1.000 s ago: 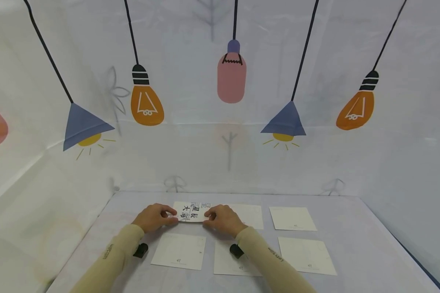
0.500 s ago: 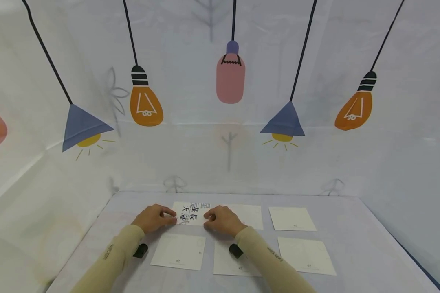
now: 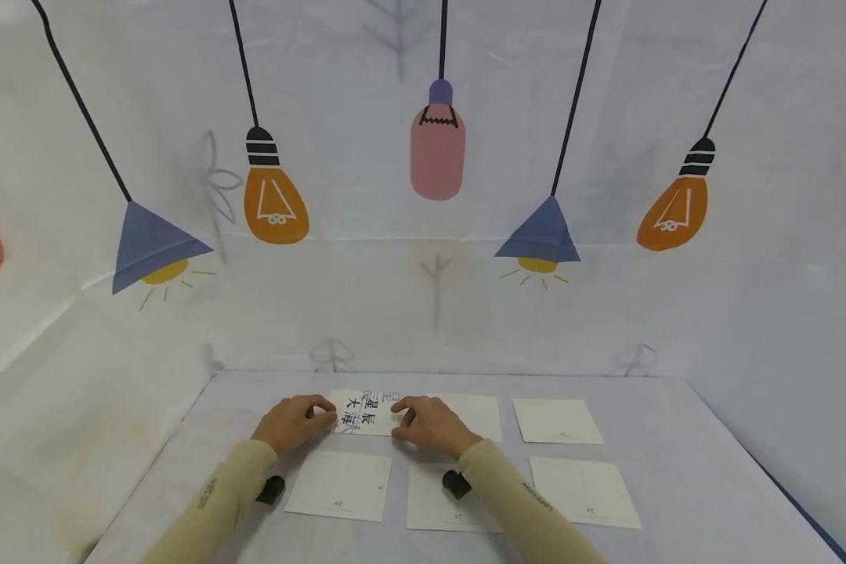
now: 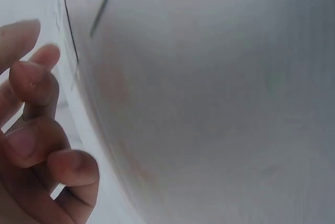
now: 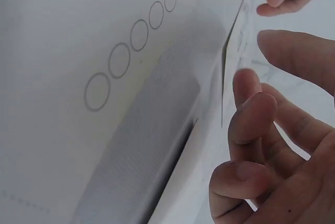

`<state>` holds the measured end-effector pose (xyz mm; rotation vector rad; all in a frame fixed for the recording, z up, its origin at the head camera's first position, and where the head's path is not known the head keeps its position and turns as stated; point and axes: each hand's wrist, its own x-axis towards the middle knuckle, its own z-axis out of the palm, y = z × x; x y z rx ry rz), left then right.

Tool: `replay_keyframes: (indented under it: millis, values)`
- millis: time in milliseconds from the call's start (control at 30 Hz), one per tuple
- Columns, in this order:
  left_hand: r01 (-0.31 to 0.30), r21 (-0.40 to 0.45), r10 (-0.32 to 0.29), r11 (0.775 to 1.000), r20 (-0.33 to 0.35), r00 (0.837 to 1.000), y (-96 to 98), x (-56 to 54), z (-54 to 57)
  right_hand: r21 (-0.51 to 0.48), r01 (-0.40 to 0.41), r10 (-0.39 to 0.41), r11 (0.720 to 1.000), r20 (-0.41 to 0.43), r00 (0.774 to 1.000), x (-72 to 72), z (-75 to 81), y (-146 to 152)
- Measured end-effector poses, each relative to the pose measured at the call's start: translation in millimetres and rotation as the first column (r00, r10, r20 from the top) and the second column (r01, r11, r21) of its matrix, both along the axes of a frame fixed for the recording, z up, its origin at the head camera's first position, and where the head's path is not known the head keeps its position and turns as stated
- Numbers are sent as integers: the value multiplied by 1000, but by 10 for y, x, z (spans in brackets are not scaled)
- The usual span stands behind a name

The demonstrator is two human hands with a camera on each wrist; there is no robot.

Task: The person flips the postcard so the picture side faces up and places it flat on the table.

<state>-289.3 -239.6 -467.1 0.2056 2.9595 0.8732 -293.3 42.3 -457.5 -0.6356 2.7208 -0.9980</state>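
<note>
A white postcard (image 3: 379,427) with black and grey Chinese characters lies flat at the back left of the table. At its left edge is my left hand (image 3: 292,421), fingertips right by the card. My right hand (image 3: 433,423) is at the opposite edge, thumb and index finger parted. The right wrist view shows a gap between that hand's thumb (image 5: 293,51) and its loosely bent fingers, with nothing between them. In the left wrist view the left hand's fingers (image 4: 39,135) are loosely bent and hold nothing; the lettered card is out of sight there.
Several blank-looking white cards lie in two rows, among them one (image 3: 558,421) at the back right, one (image 3: 338,486) front left and one (image 3: 585,493) front right. My right forearm (image 3: 522,501) covers part of another card (image 3: 426,501). A printed cloth wall (image 3: 366,313) stands behind.
The lettered postcard's near edge was raised between both hands; now it lies flat. The fingers have loosened from its edges, the right thumb and index finger spreading apart.
</note>
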Motion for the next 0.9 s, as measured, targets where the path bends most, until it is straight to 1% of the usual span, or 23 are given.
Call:
replay_keyframes:
  millis: [100, 233, 300, 467, 567, 700, 900]
  values:
    - [10, 3, -10, 1000, -34, 999, 81, 25, 3, -8, -1, 1, 1000, -32, 999, 20, 5, 29]
    - [43, -11, -44, 999, -69, 997, 274, 83, 59, -10, 0, -1, 1000, -78, 997, 50, -7, 66]
    - [71, -13, -72, 997, -87, 994, 360, 105, 89, -10, 1, -2, 1000, -93, 996, 67, -13, 86]
    - [123, -17, -125, 992, -136, 983, 518, 133, 106, -27, 5, -7, 1000, -90, 996, 128, -13, 172]
    - [145, -19, -146, 989, -151, 978, 592, 143, 105, -48, 2, -7, 999, -97, 995, 165, -7, 275]
    - [168, -39, -172, 985, -165, 971, 678, 148, 96, -65, 8, -18, 998, -146, 989, 186, -18, 441]
    - [201, -66, -210, 977, -179, 961, 789, 137, 87, -49, 37, -46, 998, -200, 979, 199, -56, 634]
